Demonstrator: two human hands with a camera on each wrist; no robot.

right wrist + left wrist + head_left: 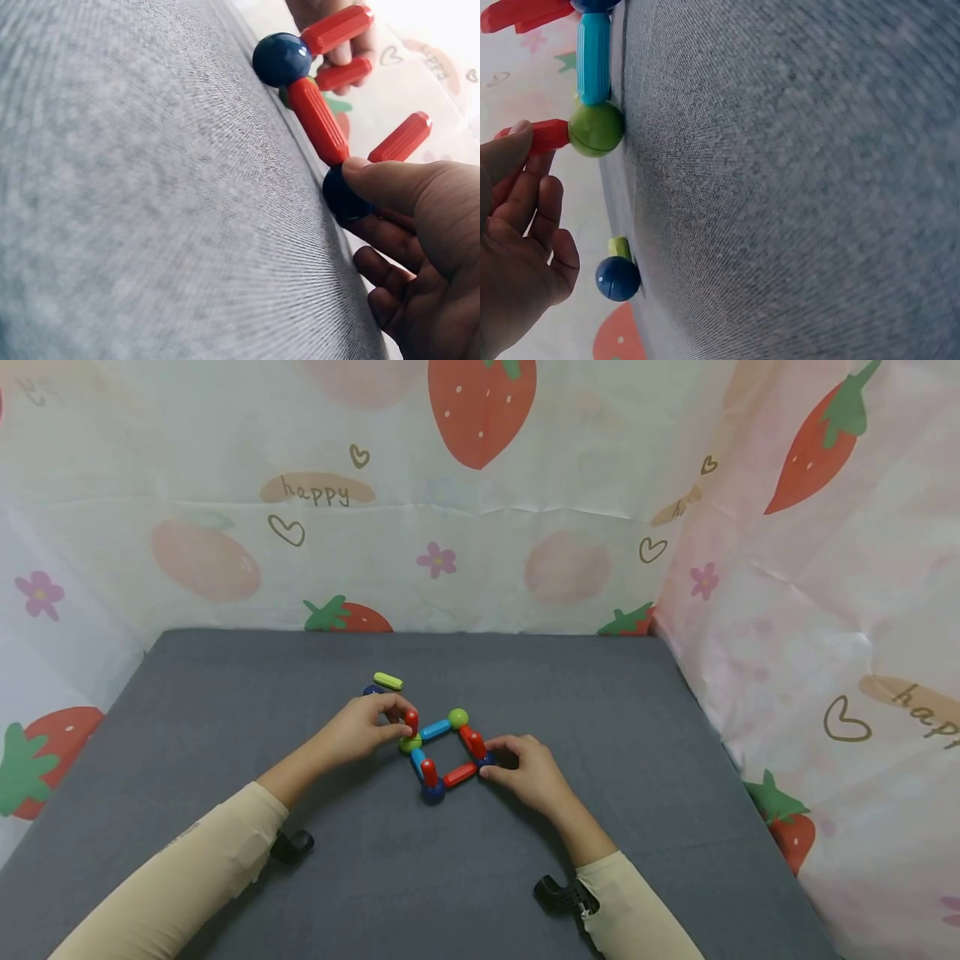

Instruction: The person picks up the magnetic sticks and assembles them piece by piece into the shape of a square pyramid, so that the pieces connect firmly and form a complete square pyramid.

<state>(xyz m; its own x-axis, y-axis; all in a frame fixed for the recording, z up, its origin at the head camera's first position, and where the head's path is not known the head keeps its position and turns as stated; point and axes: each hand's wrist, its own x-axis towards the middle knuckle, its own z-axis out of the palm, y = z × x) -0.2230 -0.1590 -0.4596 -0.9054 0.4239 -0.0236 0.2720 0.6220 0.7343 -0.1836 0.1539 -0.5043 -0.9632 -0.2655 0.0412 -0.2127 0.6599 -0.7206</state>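
Note:
On the grey table lies a four-sided frame of rods and balls: blue rods (435, 730) on two sides, red rods (460, 774) on the others. Its corners are a green ball (458, 718), another green ball (596, 129) and two dark blue balls (432, 791) (282, 60). Red rods (429, 772) stand upright on both blue balls. My left hand (362, 727) pinches a red rod (549, 136) standing on the left green ball. My right hand (531, 774) holds the right blue ball (346, 193) between thumb and fingers, beside its upright red rod (402, 136).
Beyond my left hand, a loose yellow-green rod (388, 681) lies by another dark blue ball (618, 278). The grey table (480, 877) runs back to a strawberry-patterned curtain (480, 577), which also hangs at both sides.

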